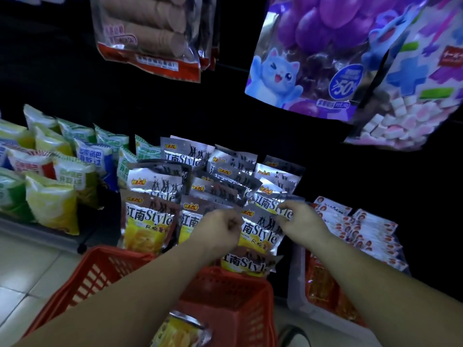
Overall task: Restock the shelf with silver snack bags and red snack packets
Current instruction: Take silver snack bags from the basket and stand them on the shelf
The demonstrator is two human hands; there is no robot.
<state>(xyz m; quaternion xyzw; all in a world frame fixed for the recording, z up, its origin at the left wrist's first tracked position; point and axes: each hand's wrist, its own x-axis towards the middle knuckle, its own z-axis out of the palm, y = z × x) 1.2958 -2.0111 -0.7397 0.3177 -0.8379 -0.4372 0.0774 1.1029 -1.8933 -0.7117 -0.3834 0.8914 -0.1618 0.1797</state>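
Note:
Several silver snack bags (pixel 195 181) stand in rows on the low shelf at centre. My left hand (pixel 219 230) pinches the top left edge of a front silver bag (pixel 260 231), and my right hand (pixel 299 221) pinches its top right corner. Another silver bag (pixel 246 264) leans just below it, at the basket's far rim. Red and white snack packets (pixel 363 231) lie stacked on the shelf to the right of my right hand. One more silver bag (pixel 179 333) lies inside the red basket (pixel 105 271) under my forearms.
Green, yellow and blue bags (pixel 52 171) fill the shelf at left. A tray of orange-red packets (pixel 323 286) sits low at right. Hanging above are a brown wafer bag (pixel 147 33) and purple grape bags (pixel 323 58). Pale floor tiles (pixel 22 274) show at lower left.

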